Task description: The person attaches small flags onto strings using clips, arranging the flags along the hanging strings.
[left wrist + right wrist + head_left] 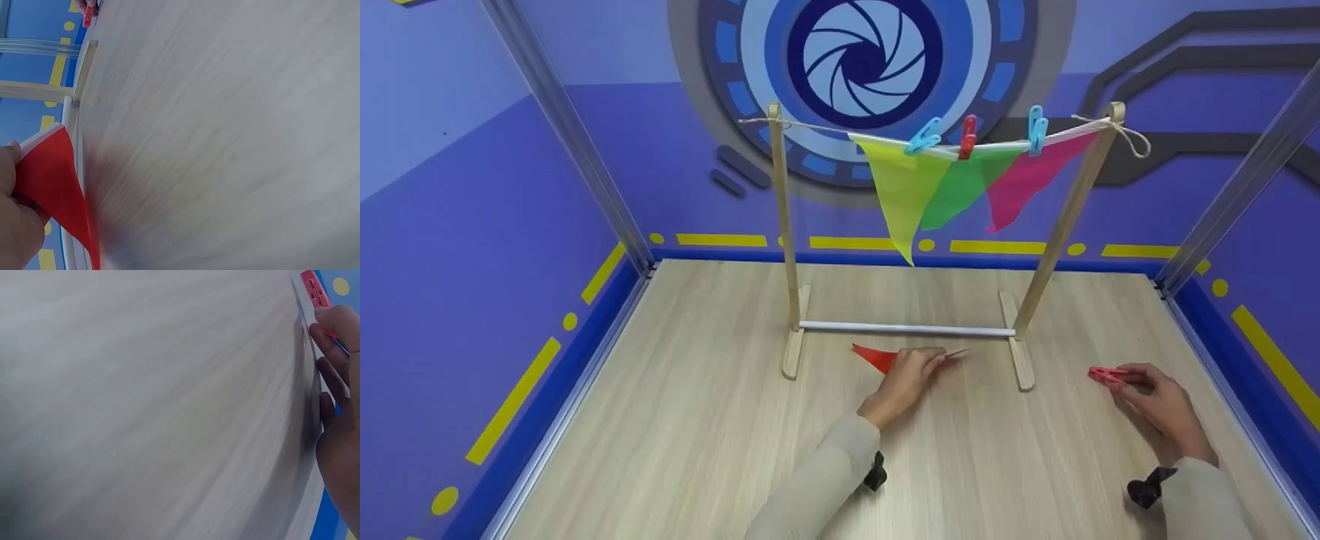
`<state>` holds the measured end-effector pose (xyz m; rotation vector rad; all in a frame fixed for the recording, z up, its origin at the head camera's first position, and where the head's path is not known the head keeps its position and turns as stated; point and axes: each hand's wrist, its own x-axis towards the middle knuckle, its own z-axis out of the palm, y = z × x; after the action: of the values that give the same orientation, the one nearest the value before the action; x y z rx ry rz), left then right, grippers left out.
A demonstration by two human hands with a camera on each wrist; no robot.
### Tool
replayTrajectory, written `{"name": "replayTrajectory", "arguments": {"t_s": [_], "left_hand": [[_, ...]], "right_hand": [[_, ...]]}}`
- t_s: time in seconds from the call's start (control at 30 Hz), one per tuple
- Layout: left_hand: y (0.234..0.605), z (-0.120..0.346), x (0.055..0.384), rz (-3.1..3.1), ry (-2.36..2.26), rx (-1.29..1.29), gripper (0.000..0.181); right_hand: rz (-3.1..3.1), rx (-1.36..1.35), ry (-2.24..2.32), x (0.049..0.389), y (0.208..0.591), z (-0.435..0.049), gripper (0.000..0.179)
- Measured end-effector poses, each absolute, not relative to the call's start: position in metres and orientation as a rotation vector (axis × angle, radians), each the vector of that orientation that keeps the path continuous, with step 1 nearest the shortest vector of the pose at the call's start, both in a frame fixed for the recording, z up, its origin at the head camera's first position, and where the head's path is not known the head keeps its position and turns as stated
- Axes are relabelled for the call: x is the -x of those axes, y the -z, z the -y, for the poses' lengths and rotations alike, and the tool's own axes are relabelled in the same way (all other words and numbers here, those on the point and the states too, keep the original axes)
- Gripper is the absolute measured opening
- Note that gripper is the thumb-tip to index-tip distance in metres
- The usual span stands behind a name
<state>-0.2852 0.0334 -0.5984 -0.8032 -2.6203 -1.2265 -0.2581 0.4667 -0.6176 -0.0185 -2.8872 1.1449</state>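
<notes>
My left hand (911, 379) pinches a red triangular flag (874, 358) by its white-edged top, low over the table in front of the stand. In the left wrist view the red flag (53, 180) hangs from the thumb and fingers, its point trailing down. Out to the right, my right hand (1166, 409) holds a red clothespin (1106, 375) between thumb and fingertips, close over the table. The right wrist view shows that clothespin (315, 289) pointing away from the hand, with the other fingers loosely bent.
A wooden stand (786, 225) carries a string (817, 126) with yellow (901, 176), green (971, 180) and pink (1039, 180) flags. Two blue clothespins (1037, 131) and a red one (967, 137) clip them. A white bar (907, 328) joins its feet. Blue walls (495, 300) enclose the table.
</notes>
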Motion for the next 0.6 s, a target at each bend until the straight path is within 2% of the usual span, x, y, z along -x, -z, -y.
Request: {"name": "replayTrajectory", "arguments": {"t_s": [0.2,0.4,0.6], "left_hand": [[0.598,-0.034,0.286,2.616,1.247,0.813,0.019],[0.597,-0.033,0.285,2.648,1.259,0.782,0.024],[0.594,-0.03,0.284,2.672,1.27,0.732,0.029]], "right_hand": [[2.869,0.032,-1.157,0.258,0.619,-0.466,0.051],[2.944,0.075,-1.171,0.257,0.616,-0.465,0.064],[3.037,0.069,-1.124,0.259,0.607,-0.465,0.07]]}}
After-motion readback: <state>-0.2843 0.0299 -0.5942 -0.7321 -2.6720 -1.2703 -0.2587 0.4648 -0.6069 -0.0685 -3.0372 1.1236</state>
